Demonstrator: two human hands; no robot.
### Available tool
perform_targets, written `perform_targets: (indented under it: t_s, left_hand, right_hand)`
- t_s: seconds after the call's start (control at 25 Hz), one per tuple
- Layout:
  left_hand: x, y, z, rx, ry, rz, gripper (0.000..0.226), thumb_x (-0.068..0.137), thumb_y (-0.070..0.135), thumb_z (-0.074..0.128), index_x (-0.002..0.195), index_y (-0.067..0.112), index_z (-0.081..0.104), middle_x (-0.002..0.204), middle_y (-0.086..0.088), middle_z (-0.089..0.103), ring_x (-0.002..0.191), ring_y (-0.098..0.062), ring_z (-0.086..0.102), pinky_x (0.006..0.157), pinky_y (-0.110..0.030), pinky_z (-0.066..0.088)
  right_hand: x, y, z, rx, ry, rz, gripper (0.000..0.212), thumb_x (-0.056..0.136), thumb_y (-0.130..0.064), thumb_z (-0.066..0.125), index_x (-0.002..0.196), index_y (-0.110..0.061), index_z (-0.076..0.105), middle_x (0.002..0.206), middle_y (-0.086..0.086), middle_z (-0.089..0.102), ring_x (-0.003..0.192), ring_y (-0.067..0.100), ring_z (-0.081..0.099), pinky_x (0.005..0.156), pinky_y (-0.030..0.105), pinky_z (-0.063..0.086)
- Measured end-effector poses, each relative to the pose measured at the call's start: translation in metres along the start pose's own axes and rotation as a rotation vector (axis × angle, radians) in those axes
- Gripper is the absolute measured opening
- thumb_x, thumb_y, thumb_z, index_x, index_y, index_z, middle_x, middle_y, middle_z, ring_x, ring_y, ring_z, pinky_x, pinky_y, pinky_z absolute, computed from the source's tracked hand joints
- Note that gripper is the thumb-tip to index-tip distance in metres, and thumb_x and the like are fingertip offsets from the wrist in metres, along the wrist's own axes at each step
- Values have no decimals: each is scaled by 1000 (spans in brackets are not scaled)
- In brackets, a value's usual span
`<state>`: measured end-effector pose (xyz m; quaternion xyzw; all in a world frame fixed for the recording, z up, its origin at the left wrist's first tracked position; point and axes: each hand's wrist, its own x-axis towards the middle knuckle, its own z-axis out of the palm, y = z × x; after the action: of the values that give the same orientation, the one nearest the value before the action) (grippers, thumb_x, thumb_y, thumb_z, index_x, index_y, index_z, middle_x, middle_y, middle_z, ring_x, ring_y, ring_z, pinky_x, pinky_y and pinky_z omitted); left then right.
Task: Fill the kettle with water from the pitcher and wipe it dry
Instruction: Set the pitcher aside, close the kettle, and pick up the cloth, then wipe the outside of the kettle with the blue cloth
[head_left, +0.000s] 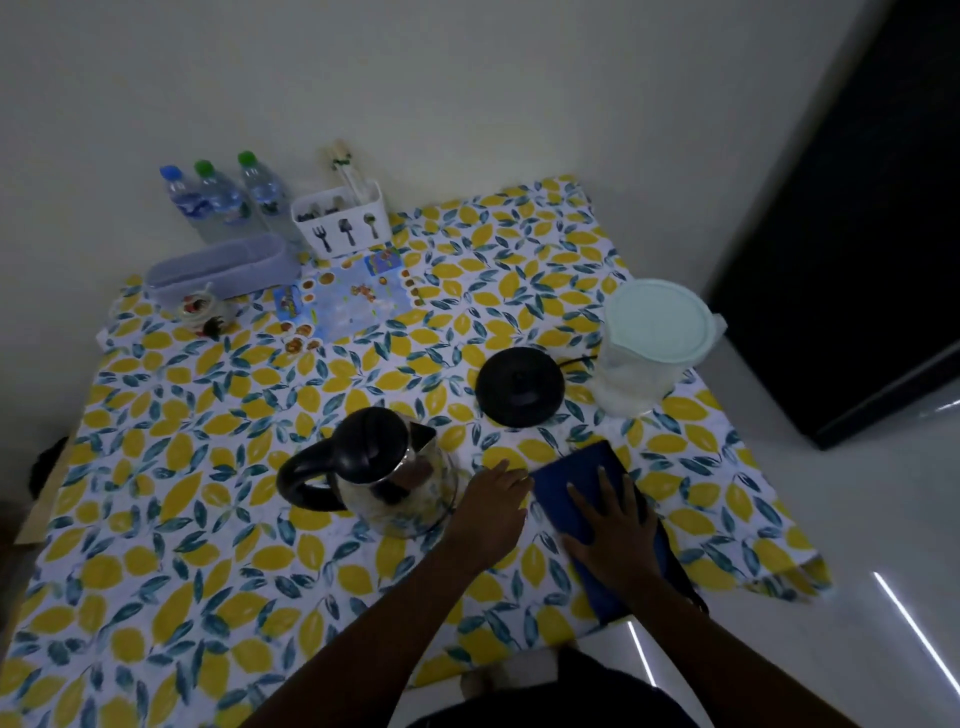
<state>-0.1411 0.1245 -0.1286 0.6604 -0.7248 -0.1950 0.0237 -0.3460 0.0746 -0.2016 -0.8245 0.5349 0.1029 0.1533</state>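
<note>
On the lemon-print tablecloth (208, 519), the right hand (613, 525) lies spread flat on the blue cloth (566, 483), the left hand (491, 506) rests open beside the glass kettle (379, 467), and the lidded pitcher (649, 343) stands beyond the kettle base (519, 387).

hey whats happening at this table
A person leans over a table with a lemon-print cloth. Their right hand lies flat, fingers spread, on a folded blue cloth. The left hand rests open on the table between that cloth and a glass kettle, whose lid is shut. The kettle is off its black base. The lidded pitcher stands beyond, untouched.
</note>
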Motion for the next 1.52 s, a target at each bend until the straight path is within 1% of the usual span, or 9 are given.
perform_targets:
  t_s: [0.24,0.44,0.64,0.88,1.04,1.16,1.32,1.4,1.52]
  left_hand:
    - [4,2,16,-70,87,37,42,89,16,57,129,5,53,136,-15,55,132,-38,42,104,-54,41]
    - [-4,-5,-10,-68,270,13,38,80,18,63,116,5,63,119,-13,67,111,-33,63,84,-49,56]
    - [-30,-23,-56,-140,522,-87,42,95,27,36,127,9,56,129,-10,60,119,-25,54,101,-39,46]
    - [-81,-61,-108,-161,781,-306,44,94,38,39,126,14,56,126,-6,62,117,-19,52,100,-38,46]
    - [-113,-105,-102,-123,704,-717,87,69,83,43,120,14,58,119,-8,63,112,-30,56,91,-50,50]
    - [-118,-112,-94,-312,668,-787,104,55,95,37,117,14,57,114,-7,63,103,-27,60,85,-45,53]
    - [-115,-114,-93,-448,723,-746,85,56,91,48,93,16,60,87,-4,65,78,-19,62,71,-42,55]
    - [-116,-122,-89,-507,726,-724,79,55,90,53,83,17,60,76,-2,65,67,-15,62,64,-40,55]
    - [-129,-132,-97,-688,635,-606,57,60,68,74,92,23,61,93,-6,70,81,-17,65,75,-38,56]
  right_hand:
    - [23,5,-9,31,16,-7,51,73,-28,74,122,-30,61,129,20,57,107,50,53,77,60,51]
    - [36,5,-18,321,130,-25,38,84,-14,60,122,-18,60,132,20,50,108,43,49,86,52,46]
    - [42,-46,-57,700,206,-169,49,84,-35,40,125,-14,57,124,17,54,108,34,52,88,47,46]
    - [68,-136,-142,895,194,-374,39,88,-21,51,126,-15,53,132,12,51,118,28,50,99,47,42]
    - [67,-204,-186,781,-45,-550,39,96,-8,46,134,-11,46,138,8,45,125,26,44,100,39,38]
    - [74,-243,-191,544,-216,-668,39,96,-11,42,135,-15,48,140,12,48,122,31,48,99,46,38]
    - [76,-244,-177,338,-102,-721,43,94,-18,43,136,-26,47,148,7,39,129,34,38,105,51,31]
    - [62,-240,-173,190,52,-794,46,90,-22,43,134,-34,48,149,0,35,118,32,35,93,42,36]
    - [46,-240,-172,53,132,-897,49,85,-29,36,132,-36,51,149,-2,35,107,30,35,78,35,37]
